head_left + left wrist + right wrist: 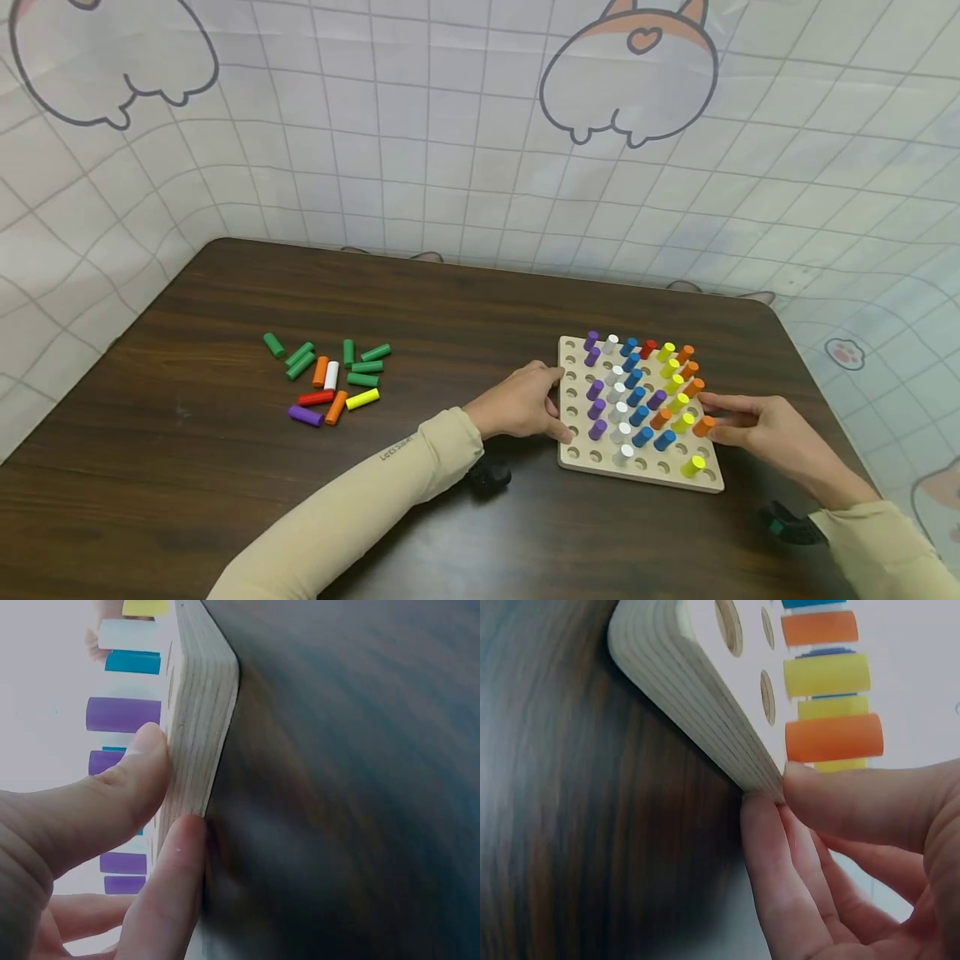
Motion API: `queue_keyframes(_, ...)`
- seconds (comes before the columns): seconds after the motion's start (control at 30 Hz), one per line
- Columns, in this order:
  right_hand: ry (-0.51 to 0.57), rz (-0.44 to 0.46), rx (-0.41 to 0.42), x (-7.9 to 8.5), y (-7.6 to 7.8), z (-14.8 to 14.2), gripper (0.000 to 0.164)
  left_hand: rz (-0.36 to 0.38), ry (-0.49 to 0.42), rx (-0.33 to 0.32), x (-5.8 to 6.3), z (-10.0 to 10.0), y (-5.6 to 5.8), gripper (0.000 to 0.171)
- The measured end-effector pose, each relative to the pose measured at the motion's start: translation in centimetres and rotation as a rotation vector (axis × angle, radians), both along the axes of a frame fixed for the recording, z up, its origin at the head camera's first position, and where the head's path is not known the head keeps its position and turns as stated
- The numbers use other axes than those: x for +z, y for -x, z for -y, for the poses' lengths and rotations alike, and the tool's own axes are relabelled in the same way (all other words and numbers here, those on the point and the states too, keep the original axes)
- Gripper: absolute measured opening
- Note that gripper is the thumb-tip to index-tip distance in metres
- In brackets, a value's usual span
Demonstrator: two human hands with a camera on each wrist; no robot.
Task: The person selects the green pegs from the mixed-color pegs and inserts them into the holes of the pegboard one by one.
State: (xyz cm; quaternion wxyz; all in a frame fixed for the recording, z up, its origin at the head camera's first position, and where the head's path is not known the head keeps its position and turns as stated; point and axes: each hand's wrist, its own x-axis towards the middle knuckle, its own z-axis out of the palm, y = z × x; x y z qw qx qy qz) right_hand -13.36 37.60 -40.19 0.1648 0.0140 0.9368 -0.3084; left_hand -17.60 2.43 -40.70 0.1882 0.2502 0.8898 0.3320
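Observation:
A pale wooden pegboard (651,475) lies on the right half of the table, its rows of holes partly filled with purple, white, blue, red, yellow and orange pegs. My left hand (521,404) pinches its left edge. In the left wrist view the thumb (139,769) lies on the top face while a finger (169,892) touches the side. At the opposite edge my right hand (772,429) pinches the board beside the orange pegs (704,426). The right wrist view shows that thumb (855,806) on the upper rim, with fingertips against the side; their undersides are hidden.
Loose pegs lie on the dark wooden table (187,467) at left: several green pegs (365,367), orange ones (336,407), a white (332,375), a red (316,398), a yellow (363,400) and a purple (305,416). A patterned white cloth (480,167) hangs behind.

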Motion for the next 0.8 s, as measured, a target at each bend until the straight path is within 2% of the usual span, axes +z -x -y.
queue_keyframes(0.4,0.043,-0.020,-0.009,-0.3,0.3,3.6,0.064,0.008,0.013,0.004,0.3,3.6,0.4,0.094)
queue_keyframes(0.8,0.105,-0.044,0.030,-0.2,0.7,7.5,0.061,0.038,0.009,0.054,0.4,7.6,-0.4,0.094)
